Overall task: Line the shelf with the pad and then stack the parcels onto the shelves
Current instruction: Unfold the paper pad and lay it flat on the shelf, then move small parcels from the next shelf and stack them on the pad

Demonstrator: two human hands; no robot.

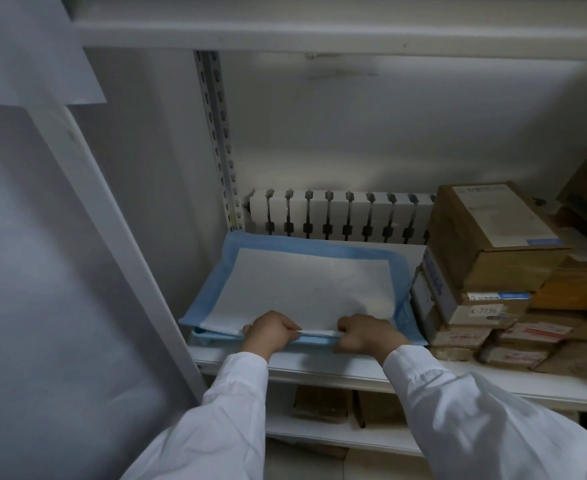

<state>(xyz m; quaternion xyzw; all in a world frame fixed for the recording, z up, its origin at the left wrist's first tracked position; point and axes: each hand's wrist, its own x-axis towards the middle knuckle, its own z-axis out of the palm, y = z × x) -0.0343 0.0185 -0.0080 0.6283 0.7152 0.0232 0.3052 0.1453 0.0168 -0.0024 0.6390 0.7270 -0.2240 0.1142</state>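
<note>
A pad (306, 282), white in the middle with a blue border, lies on the left half of the white shelf (319, 367). Its near edge is folded back and lifted a little off the shelf. My left hand (271, 332) pinches that near edge at its middle. My right hand (368, 334) grips the same edge just to the right, knuckles up. Both arms are in white sleeves. A stack of brown cardboard parcels (486, 251) with white labels fills the right half of the same shelf, touching the pad's right border.
A slotted white upright (217, 133) and a slotted rear rail (340, 216) stand behind the pad. Another shelf (319, 32) runs overhead. A lower shelf (340, 434) holds brown parcels (319, 405). A slanted white post (112, 220) borders the left side.
</note>
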